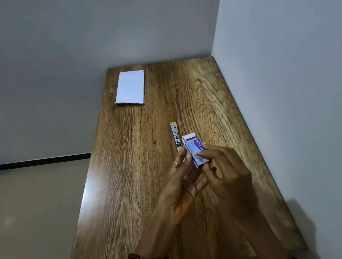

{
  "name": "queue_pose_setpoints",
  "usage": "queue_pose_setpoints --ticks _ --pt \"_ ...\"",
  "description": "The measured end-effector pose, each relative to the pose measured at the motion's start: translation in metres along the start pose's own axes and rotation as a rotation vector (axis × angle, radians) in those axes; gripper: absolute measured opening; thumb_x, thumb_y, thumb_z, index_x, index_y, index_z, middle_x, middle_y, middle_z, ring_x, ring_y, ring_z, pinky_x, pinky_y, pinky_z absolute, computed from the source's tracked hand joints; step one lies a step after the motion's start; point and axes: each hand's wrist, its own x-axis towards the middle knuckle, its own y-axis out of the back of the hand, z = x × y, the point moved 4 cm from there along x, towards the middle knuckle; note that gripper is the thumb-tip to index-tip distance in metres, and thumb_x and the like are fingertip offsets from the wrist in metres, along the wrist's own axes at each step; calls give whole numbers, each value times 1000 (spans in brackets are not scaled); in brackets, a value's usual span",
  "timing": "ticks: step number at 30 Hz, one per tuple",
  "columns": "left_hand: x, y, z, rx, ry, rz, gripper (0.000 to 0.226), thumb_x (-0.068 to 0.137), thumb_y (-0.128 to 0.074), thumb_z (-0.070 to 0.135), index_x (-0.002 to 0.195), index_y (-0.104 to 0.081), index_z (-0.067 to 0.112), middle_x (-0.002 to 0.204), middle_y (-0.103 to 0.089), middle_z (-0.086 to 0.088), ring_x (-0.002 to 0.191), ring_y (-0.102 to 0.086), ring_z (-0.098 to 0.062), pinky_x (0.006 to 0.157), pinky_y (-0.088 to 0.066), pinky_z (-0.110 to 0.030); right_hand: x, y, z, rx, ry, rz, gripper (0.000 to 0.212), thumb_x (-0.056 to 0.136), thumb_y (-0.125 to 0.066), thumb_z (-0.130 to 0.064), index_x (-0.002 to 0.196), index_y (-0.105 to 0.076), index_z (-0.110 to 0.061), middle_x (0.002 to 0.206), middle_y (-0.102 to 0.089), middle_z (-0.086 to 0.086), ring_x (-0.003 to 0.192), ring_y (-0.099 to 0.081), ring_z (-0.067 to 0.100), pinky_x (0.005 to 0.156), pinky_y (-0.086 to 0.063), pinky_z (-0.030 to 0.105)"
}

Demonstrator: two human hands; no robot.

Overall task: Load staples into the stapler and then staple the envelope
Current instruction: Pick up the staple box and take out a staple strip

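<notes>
Both hands hold a small blue-and-white staple box (196, 152) above a wooden table (141, 176), its white end flap standing open at the far end. The right hand (225, 165) pinches the box from the near side; the left hand (182, 184), a ring on one finger, steadies its left edge with fingertips. Just beyond the box, a slim silver stapler (176, 134) lies flat on the table. A white envelope (131, 88) lies well beyond the stapler, to its left, at the table's far edge.
</notes>
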Motion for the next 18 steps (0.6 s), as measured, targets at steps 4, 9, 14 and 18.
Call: queue_pose_setpoints --ticks 4,9,14,18 --pt "-8 4 -3 -40 -12 -2 45 79 -56 18 123 -52 12 100 -69 -12 86 -67 -19 68 -60 -33 -1 4 0 111 -59 -224 35 82 -53 -39 107 -64 -17 107 -61 -1 102 -55 8 85 -43 12" --pt "-9 9 -10 -25 88 2 38 77 -56 19 111 -58 3 85 -73 -14 70 -71 -18 62 -60 -28 7 12 22 415 -354 -116 16 81 -68 -22 97 -67 -19 98 -66 -4 85 -61 2 71 -47 9" --pt "-4 10 -25 63 142 15 32 79 -56 22 101 -62 0 80 -73 -15 63 -69 -15 59 -58 -22 13 3 49 613 -562 -246 9 80 -69 -14 89 -70 -18 83 -71 -9 75 -67 -1 68 -52 11" --pt "7 22 -32 136 124 63 23 92 -46 18 99 -65 7 81 -74 -16 69 -71 -18 62 -59 -23 9 -3 80 632 -662 -231 8 85 -63 -12 84 -70 -8 70 -69 2 62 -67 12 59 -55 16"
